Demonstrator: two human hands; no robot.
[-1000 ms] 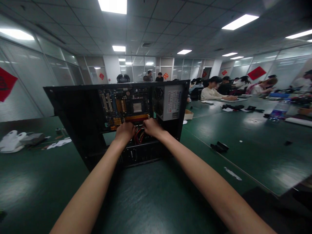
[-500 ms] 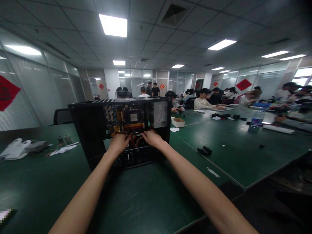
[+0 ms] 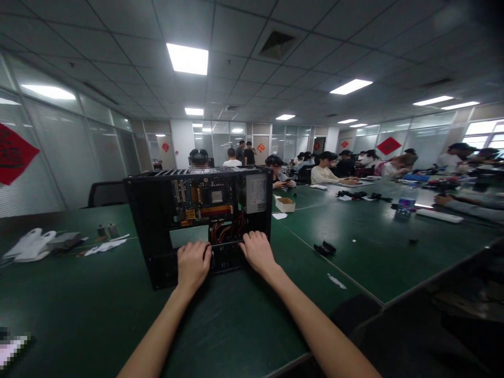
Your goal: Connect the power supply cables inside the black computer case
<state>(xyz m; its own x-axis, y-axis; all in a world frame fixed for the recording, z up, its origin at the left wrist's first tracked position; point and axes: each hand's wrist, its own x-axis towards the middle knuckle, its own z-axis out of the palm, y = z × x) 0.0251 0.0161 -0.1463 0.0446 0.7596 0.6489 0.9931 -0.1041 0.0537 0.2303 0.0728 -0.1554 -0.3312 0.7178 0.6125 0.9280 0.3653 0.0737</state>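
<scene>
The computer case (image 3: 199, 220) stands open-sided on the green table (image 3: 86, 304), facing the camera, with its motherboard (image 3: 202, 202) upright in the upper part and a grey power supply (image 3: 255, 193) in the upper right corner. A bundle of red and orange cables (image 3: 224, 232) hangs below the board. Both hands rest on the case's lower front edge — the left hand (image 3: 192, 265) with its fingers curled over the rim beside the drive bay, the right hand (image 3: 258, 252) with its fingers bent onto the edge just right of the cables. Neither hand has anything loose in its grip; whether they clamp the rim firmly cannot be told. To the left lie a white plastic bag (image 3: 23, 245) and paper scraps (image 3: 104, 245). To the right — a small cardboard box (image 3: 285, 204) and a black part (image 3: 324, 248); a water bottle (image 3: 405, 200) stands farther off among seated people.
</scene>
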